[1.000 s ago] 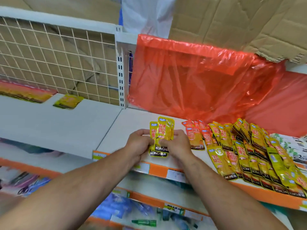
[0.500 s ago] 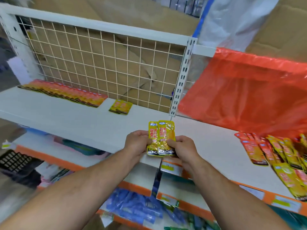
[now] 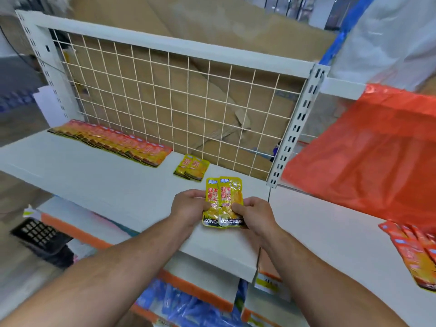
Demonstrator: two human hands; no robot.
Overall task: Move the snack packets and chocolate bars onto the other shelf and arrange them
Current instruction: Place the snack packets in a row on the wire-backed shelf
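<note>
Grips 2 overlapped yellow snack packets [image 3: 223, 204] from both sides, with left hand [image 3: 188, 208] curled on the left edge and right hand [image 3: 256, 214] pinching the right. Holds them over the front of the white shelf [image 3: 106, 180]. Glossy, crinkled, flat pouches. Farther back: 2 more yellow packets [image 3: 191, 167] lying flat, beside a shingled row of orange packets [image 3: 113, 143] along a wire grid [image 3: 165, 102]. Cardboard [image 3: 212, 43] behind, red plastic sheet [image 3: 365, 149] at right.

Two held yellow packets [image 3: 223, 201] sit between two hands, the left hand [image 3: 188, 207] and the right hand [image 3: 257, 215]. Two more yellow packets [image 3: 191, 167] lie by the back edge of the shelf [image 3: 94, 178]. The orange packets [image 3: 113, 143] overlapping toward its back left corner are too crowded to count.
</note>
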